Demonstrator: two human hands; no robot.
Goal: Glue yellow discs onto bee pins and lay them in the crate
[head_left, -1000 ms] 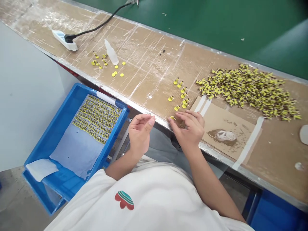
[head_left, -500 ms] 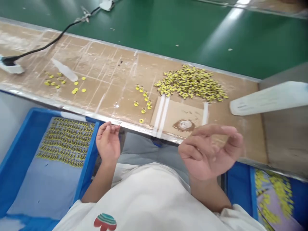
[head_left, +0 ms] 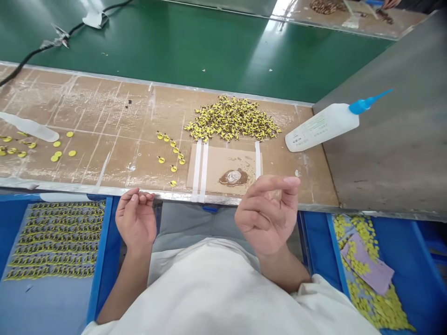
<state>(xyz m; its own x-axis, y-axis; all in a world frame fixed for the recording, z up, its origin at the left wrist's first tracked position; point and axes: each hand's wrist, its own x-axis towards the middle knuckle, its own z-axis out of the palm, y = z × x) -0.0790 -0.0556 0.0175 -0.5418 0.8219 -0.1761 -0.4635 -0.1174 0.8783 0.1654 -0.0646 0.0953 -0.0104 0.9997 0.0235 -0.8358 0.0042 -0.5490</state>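
My left hand [head_left: 137, 218] is palm up at the table's front edge, fingers curled and the thumb close against them; no object shows in it. My right hand [head_left: 268, 216] is raised before the edge, palm toward me, index fingertip and thumb tip together and the other fingers bent; nothing shows between them. Just beyond it lies a cardboard pad [head_left: 216, 163] with white tape strips and a wet brown patch [head_left: 233, 177]. A heap of small yellow-and-dark pieces [head_left: 233, 118] lies behind the pad. Several similar loose pieces [head_left: 173, 144] are left of it.
A white bottle with a blue nozzle [head_left: 323, 128] leans against the grey side panel [head_left: 387, 139]. Blue trays hold rows of pieces [head_left: 59, 237] at left and yellow discs [head_left: 377, 302] at right. A clear plastic strip [head_left: 31, 126] and more discs [head_left: 70, 134] lie at far left.
The view has swung to the right and levelled, bringing the bottle's blue nozzle and more of the right tray into sight. Both hands keep nearly the same pose.
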